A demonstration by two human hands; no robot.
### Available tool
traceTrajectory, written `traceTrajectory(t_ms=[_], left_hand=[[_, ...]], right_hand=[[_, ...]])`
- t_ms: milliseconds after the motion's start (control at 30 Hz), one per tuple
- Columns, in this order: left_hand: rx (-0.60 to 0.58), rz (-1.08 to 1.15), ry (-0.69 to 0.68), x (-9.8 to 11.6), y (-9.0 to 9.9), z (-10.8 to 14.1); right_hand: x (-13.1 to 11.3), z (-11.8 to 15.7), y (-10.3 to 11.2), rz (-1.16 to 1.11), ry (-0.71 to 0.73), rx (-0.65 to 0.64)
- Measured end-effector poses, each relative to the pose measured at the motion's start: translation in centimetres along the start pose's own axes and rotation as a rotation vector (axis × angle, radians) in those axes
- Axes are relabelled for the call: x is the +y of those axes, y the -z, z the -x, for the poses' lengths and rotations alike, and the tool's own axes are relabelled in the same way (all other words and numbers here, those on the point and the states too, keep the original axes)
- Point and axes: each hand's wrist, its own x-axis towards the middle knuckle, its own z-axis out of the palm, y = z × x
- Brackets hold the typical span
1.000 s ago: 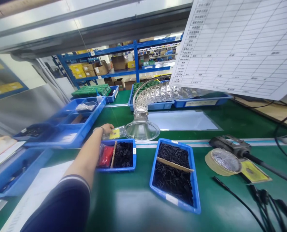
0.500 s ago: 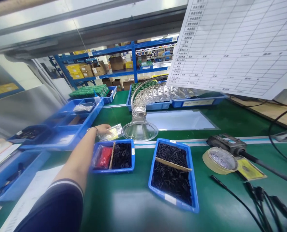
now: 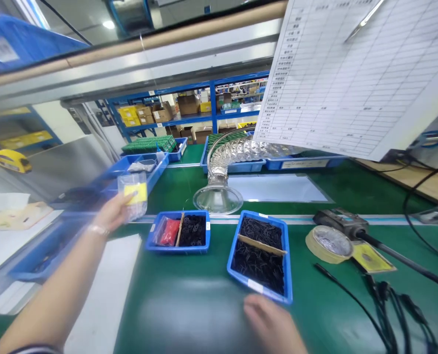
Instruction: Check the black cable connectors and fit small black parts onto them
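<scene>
My left hand (image 3: 112,211) grips a clear plastic bag (image 3: 133,212) with a yellow label on it, held up in front of the blue trays at the left. What lies inside the bag is too blurred to make out. Low in the picture, my right hand (image 3: 272,322) is just in front of a blue bin (image 3: 288,275) of short black pieces, split by a cardboard divider. Its fingers look loosely stretched, blurred, with nothing visible in them. Between the hands stands a smaller blue bin (image 3: 207,236) holding a red bag (image 3: 169,232) and black ring-like parts (image 3: 193,230).
A foil extraction duct (image 3: 234,153) ends in a clear funnel (image 3: 218,199) mid-bench. Tape roll (image 3: 328,244), a dark tool (image 3: 340,221) and black cables (image 3: 385,309) occupy the right. A printed sheet (image 3: 352,78) hangs at upper right. White paper (image 3: 106,290) lies under my left forearm.
My left hand has lifted the clear bag from beside the funnel and moved it left, towards me. My right hand has come into view at the bottom. The view has tilted up slightly.
</scene>
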Motion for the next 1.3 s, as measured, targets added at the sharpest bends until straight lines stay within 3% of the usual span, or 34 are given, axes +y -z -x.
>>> traceTrajectory(t_ms=[100,200,333,433,533,700,800,933,967,1033,1133,1233,1300], left_hand=[[-0.061,0.19,0.143,-1.3,-0.8,8.0],[-0.172,0.338,0.308,-2.8,-3.4,14.8],[-0.452,0.52,0.413,-4.6,-8.7,19.8],[-0.594,0.612,0.436,-5.9,-12.8,20.6],[-0.658,0.641,0.463,-7.1,-16.3,20.4],[-0.696,0.661,0.435,-7.8,-19.6,20.4],[-0.671,0.51,0.347,-7.6,-19.9,20.7],[-0.258,-0.192,-0.035,-7.1,-19.7,21.9],[-0.217,-0.358,-0.15,-6.9,-19.9,22.4],[-0.267,-0.579,-0.303,-6.7,-20.4,23.5],[-0.389,-0.697,-0.325,-6.7,-21.4,24.5],[-0.423,-0.603,-0.28,-7.0,-20.9,24.3],[-0.397,-0.459,-0.196,-7.2,-19.3,23.8]], right_hand=[[0.2,-0.6,0.9,0.101,-0.001,0.137],[0.8,-1.7,1.7,0.158,0.019,0.181],[2.1,-3.6,2.7,-0.032,-0.04,0.269],[2.6,-4.3,3.2,-0.215,-0.109,0.299],[2.2,-3.4,2.9,-0.29,-0.142,0.281],[0.7,-0.9,0.9,-0.507,-0.209,0.05],[0.3,-0.7,-0.2,-0.598,-0.258,-0.007],[0.4,-1.2,-0.7,-0.655,-0.283,0.054],[0.4,-1.2,-0.8,-0.659,-0.282,0.063],[0.4,-1.3,-0.9,-0.657,-0.277,0.069],[0.4,-1.3,-1.2,-0.637,-0.264,0.062],[0.6,-1.3,-1.3,-0.604,-0.261,0.053],[0.9,-1.4,-1.3,-0.57,-0.265,0.051]])
